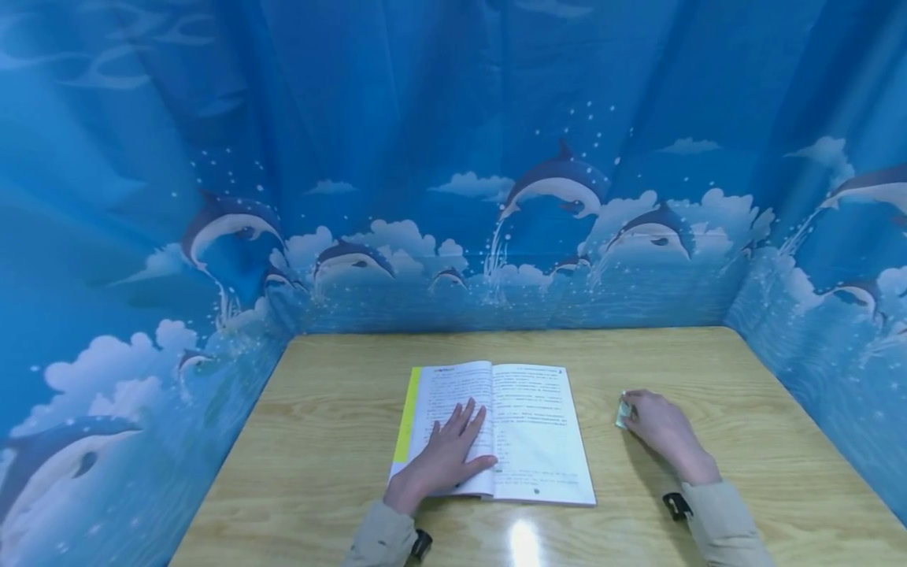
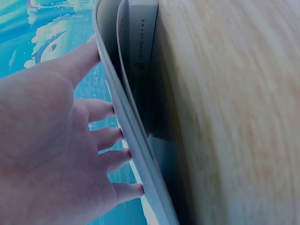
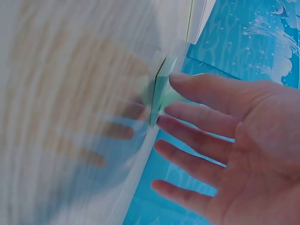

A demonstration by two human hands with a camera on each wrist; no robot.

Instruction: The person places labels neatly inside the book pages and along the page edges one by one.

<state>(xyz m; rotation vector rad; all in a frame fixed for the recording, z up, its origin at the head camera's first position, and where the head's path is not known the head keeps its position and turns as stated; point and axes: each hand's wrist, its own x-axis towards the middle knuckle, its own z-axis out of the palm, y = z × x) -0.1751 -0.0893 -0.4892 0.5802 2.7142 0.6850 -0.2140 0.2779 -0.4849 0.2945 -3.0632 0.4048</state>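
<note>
An open book (image 1: 542, 441) with printed pages lies on the wooden table. My left hand (image 1: 446, 455) rests on its left page, fingers spread and thumb across the fold. In the left wrist view the fingertips of that hand (image 2: 51, 136) press the book (image 2: 133, 136), whose lower edge shows slightly lifted leaves. To the right of the book is a small pale green pad (image 1: 623, 413), which looks like sticky notes. My right hand (image 1: 662, 429) pinches at it. In the right wrist view the thumb and forefinger are at the pad (image 3: 161, 89), other fingers loosely extended.
The wooden table (image 1: 312, 441) surrounds the book. Blue curtains (image 1: 397, 157) with dolphins and clouds stand along its back and both sides. A yellow-green strip (image 1: 406, 417) shows at the book's left edge. Each wrist wears a dark strap device (image 1: 677, 505).
</note>
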